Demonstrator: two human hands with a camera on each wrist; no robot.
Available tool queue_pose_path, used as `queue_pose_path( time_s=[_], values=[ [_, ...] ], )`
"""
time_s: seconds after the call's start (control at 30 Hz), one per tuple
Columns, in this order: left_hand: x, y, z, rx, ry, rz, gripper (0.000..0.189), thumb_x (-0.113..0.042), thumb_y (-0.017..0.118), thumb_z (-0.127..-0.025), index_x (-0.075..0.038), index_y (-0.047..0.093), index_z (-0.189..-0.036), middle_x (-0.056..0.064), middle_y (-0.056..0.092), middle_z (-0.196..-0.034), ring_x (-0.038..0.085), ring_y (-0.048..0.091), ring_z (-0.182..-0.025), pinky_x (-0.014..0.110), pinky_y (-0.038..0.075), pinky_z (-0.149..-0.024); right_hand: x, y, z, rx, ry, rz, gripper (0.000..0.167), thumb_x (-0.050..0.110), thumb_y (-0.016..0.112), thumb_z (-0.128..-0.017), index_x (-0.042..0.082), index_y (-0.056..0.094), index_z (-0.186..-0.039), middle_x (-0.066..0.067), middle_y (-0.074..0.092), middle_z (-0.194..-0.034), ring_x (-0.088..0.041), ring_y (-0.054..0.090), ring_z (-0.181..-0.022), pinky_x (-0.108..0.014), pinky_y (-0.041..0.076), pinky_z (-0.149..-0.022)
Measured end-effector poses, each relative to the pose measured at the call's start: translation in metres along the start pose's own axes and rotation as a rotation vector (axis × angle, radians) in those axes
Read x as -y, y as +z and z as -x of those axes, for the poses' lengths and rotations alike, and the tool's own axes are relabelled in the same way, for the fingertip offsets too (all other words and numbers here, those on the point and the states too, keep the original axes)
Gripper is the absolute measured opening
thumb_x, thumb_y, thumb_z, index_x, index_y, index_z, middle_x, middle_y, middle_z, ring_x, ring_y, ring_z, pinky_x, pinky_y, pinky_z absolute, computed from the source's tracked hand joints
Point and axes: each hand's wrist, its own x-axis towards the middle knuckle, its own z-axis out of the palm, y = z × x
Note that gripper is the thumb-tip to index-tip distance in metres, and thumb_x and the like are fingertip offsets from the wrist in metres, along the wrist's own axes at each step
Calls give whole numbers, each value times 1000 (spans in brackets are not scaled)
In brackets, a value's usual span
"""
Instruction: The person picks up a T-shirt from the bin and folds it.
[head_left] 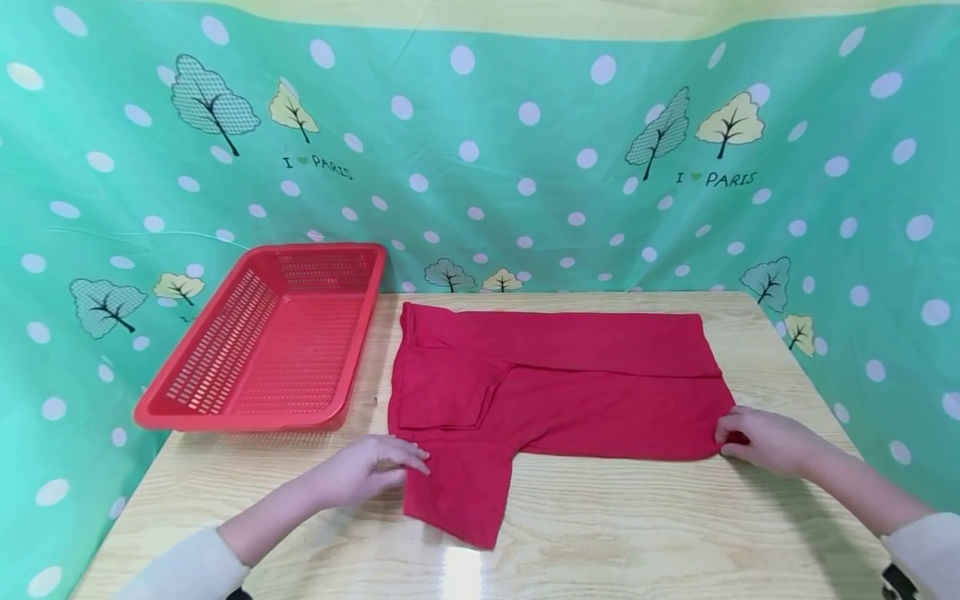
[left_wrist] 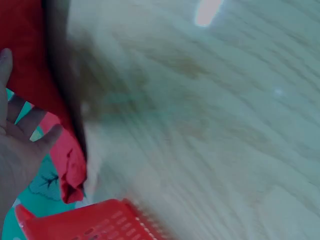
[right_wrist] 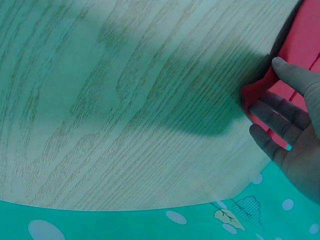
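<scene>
A red T-shirt [head_left: 600, 408] lies flat on the wooden table, one long side folded in and a sleeve folded back over its left part. Its other sleeve [head_left: 459, 492] sticks out toward the front edge. At the base of that sleeve my left hand [head_left: 375, 471] touches the cloth; in the left wrist view its fingers [left_wrist: 31, 120] are spread and loosely straight. My right hand [head_left: 765, 437] pinches the near right corner of the hem. In the right wrist view the thumb [right_wrist: 295, 75] lies on the cloth, with fingers beneath it.
A red plastic basket [head_left: 300, 350] with perforated walls stands at the table's back left, beside the shirt. A green dotted cloth [head_left: 525, 125] with printed trees hangs behind the table [head_left: 615, 525] and along its sides.
</scene>
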Motion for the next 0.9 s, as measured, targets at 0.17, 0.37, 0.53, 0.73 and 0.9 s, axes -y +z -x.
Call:
queue_pose_path(
  time_s=[0.17,0.37,0.53,0.73,0.9],
  values=[
    [-7,-12,-10,-78,-119,225,27,2,54,-87,-12,73,-101,6,72,-99,5,61,-75,18,47,-61,0,-4,-1,1,11,-13,11,19,72,-79,21,62,-80,14,55,-77,2,45,-68,-21,45,-60],
    [-18,-29,-21,-178,-244,397,22,-4,58,-89,-9,70,-107,11,70,-101,-2,55,-63,17,47,-57,0,-14,-1,-65,3,-16,8,16,72,-79,18,65,-83,13,59,-78,1,51,-69,-22,48,-62],
    [-23,-38,-29,-248,-290,431,22,-5,62,-87,-9,70,-107,8,70,-105,13,63,-98,23,52,-79,-1,-21,-1,-113,7,-45,7,14,71,-80,13,67,-86,10,61,-80,-1,53,-70,-22,49,-62],
    [-27,-47,-40,-309,-275,405,21,-3,60,-87,-6,71,-105,10,71,-101,8,65,-92,23,53,-78,-2,-30,-3,-167,36,-67,7,13,69,-82,11,68,-88,8,63,-83,-2,55,-72,-23,49,-63],
    [-30,-56,-48,-384,-325,389,22,-2,57,-87,-5,72,-104,10,72,-94,7,62,-90,24,52,-76,-5,-36,-5,-206,68,-100,8,13,67,-84,10,68,-91,4,64,-86,-5,55,-74,-22,49,-62]
  ],
)
